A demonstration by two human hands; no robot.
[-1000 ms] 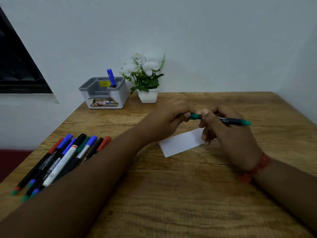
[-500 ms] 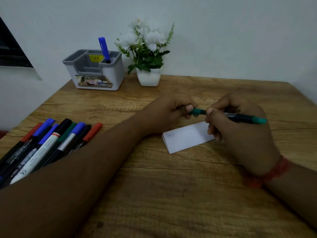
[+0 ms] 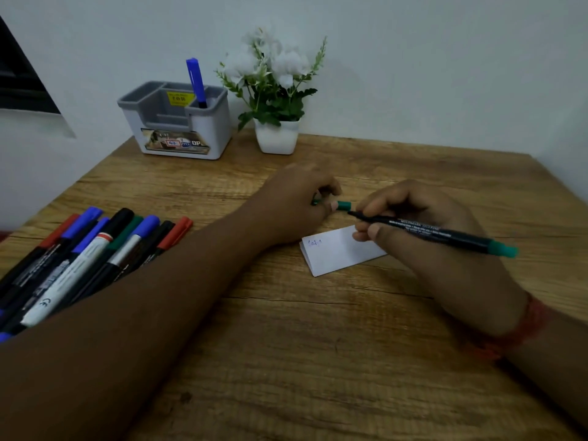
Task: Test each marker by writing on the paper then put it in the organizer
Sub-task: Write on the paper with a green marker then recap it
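Observation:
My right hand (image 3: pixel 423 224) grips a black marker with a green end (image 3: pixel 445 234), its bare tip pointing left. My left hand (image 3: pixel 299 205) pinches the green cap (image 3: pixel 343 205), which sits just off the tip. Under both hands lies a small folded white paper (image 3: pixel 334 253) with a faint scribble near its left end. The grey organizer (image 3: pixel 178 122) stands at the back left with one blue marker (image 3: pixel 195 81) upright in it. Several capped markers (image 3: pixel 79 262) lie in a row at the left.
A white pot of artificial flowers (image 3: pixel 276 135) stands beside the organizer, against the wall. The wooden table (image 3: pixel 318 361) reaches from the wall to the near edge of view. My left forearm crosses in front of the row of markers.
The green cap has come off the marker: my left hand holds it apart from the exposed tip. The view has tilted down and nearer the table.

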